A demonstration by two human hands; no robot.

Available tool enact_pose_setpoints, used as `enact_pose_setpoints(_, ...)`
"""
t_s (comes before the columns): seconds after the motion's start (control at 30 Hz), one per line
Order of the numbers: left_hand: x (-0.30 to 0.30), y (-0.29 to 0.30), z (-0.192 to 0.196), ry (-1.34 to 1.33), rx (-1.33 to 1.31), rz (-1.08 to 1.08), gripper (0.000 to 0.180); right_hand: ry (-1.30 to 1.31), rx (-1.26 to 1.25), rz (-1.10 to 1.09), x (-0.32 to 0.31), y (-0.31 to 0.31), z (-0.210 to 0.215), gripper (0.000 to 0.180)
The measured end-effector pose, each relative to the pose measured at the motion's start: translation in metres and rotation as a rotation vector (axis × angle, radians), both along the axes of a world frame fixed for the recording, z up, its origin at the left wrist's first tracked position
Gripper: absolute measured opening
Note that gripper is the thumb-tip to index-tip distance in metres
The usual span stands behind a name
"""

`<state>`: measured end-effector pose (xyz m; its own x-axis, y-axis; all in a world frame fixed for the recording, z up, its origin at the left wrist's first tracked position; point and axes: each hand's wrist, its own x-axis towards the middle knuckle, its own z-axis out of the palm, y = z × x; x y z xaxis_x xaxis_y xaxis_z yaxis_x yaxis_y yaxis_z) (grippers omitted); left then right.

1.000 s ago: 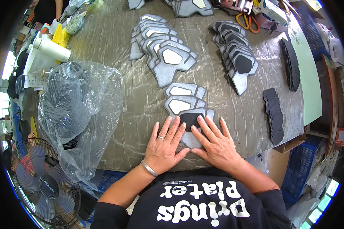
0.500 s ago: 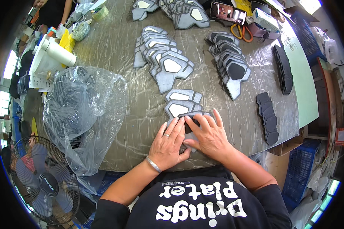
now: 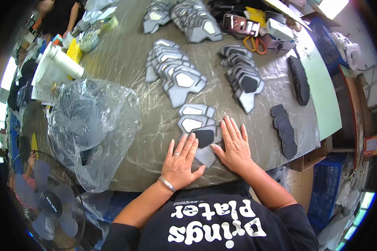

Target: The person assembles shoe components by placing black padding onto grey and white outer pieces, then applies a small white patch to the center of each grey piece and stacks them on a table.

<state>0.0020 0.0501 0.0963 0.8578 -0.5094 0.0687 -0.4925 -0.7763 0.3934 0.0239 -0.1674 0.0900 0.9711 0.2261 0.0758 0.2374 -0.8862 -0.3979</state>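
Observation:
A grey shaped foam piece with a black pad [image 3: 205, 136] on its middle lies near the table's front edge. My left hand [image 3: 181, 161] lies flat on the table at its left, fingers spread, fingertips touching the piece. My right hand [image 3: 234, 144] rests flat at its right side, fingers spread, on the piece's edge. Neither hand grips anything. Just beyond lie two more grey pieces with white centres [image 3: 193, 118].
A clear plastic bag of dark parts [image 3: 90, 125] sits at the left. Rows of grey pieces [image 3: 176, 73], pieces with black pads [image 3: 243, 75] and stacks of black pads [image 3: 284, 129] fill the grey table [image 3: 125, 54]. A fan [image 3: 46, 201] stands at lower left.
The view has shifted a little. Both hands stayed flat on the near piece; the right hand slid slightly to the right, uncovering the black pad more.

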Motion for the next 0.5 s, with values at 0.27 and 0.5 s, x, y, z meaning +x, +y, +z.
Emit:
enact_pose_setpoints(0.27, 0.0, 0.012, -0.009, -0.074, -0.199, 0.074, 0.08, 0.111, 0.655, 0.012, 0.024, -0.003, 0.027, 0.031)
enact_pose_setpoints(0.5, 0.048, 0.006, -0.009, -0.13, -0.338, 0.212, 0.082, 0.0, 0.722, -0.221, 0.11, -0.13, 0.033, 0.022)
